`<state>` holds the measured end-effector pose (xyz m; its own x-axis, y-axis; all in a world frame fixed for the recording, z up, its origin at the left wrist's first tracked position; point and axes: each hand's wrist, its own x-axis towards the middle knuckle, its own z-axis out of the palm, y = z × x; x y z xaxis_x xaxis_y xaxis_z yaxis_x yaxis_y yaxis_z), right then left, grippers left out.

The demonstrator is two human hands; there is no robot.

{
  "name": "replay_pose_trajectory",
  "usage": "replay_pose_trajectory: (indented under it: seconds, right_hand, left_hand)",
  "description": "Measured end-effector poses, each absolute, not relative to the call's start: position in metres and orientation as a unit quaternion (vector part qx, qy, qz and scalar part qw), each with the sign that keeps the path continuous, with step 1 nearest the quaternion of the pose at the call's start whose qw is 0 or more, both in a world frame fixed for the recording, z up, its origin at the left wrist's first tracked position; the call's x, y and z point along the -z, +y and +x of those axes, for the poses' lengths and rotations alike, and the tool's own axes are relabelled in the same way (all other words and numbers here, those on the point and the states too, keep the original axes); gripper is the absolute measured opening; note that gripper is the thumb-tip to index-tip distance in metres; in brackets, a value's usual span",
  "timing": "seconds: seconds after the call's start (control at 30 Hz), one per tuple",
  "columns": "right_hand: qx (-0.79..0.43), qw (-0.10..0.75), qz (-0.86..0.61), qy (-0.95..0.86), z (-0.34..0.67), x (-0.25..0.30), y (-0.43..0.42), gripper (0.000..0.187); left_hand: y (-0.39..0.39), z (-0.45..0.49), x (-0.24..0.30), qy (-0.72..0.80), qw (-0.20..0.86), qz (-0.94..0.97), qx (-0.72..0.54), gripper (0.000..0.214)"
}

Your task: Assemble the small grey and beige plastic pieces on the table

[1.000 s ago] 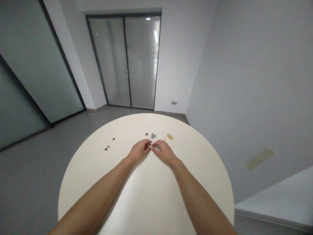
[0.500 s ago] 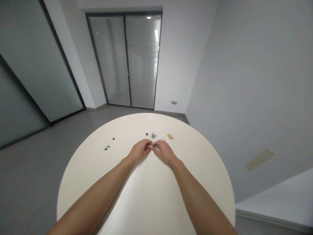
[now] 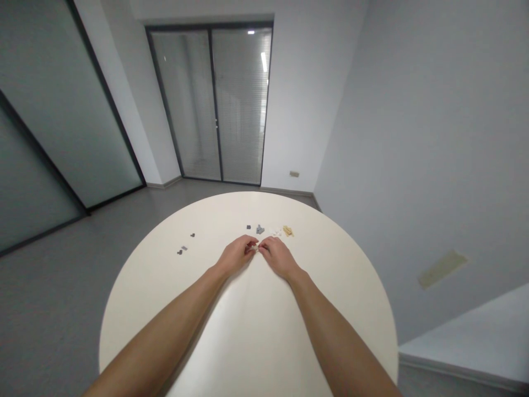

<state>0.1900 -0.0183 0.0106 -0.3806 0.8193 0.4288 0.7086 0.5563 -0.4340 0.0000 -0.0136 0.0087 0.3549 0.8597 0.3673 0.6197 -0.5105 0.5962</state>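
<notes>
My left hand (image 3: 236,255) and my right hand (image 3: 278,257) meet fingertip to fingertip over the middle of a round white table (image 3: 165,292). Both hands are closed in a pinch on a tiny white piece (image 3: 255,249) held between them. Just beyond the fingers lie small loose pieces: a dark grey one (image 3: 248,226), a grey cluster (image 3: 259,229), several white bits (image 3: 274,232) and a tan cluster (image 3: 287,230).
More small grey pieces (image 3: 182,250) and a dark one (image 3: 192,235) lie on the table's left side. Behind the table are a grey floor (image 3: 61,286), glass doors with blinds (image 3: 223,105) and a plain wall (image 3: 413,138) on the right.
The hands stay joined at the same spot, with only slight finger shifts on the small piece. Nothing else has moved.
</notes>
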Motion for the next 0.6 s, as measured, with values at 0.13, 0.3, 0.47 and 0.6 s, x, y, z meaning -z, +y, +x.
replay_pose_trajectory:
  seconds: [0.13, 0.3, 0.47, 0.6]
  right_hand:
    - [-0.091, 0.316, -0.476, -0.816, 0.1895, -0.0115, -0.0186, 0.012]
    - [-0.103, 0.333, -0.480, -0.805, 0.1880, -0.0132, -0.0198, 0.016]
    - [-0.116, 0.358, -0.471, -0.798, 0.1873, -0.0152, -0.0203, 0.017]
    - [-0.124, 0.395, -0.443, -0.795, 0.1873, -0.0168, -0.0199, 0.015]
  left_hand:
    - [-0.0147, 0.0008, -0.0098, 0.457, 0.166, 0.813, -0.321, 0.025]
    - [-0.0155, 0.0011, -0.0121, 0.461, 0.155, 0.815, -0.314, 0.027]
    - [-0.0182, -0.0003, -0.0162, 0.471, 0.149, 0.811, -0.314, 0.029]
    - [-0.0190, -0.0014, -0.0173, 0.483, 0.133, 0.804, -0.322, 0.029]
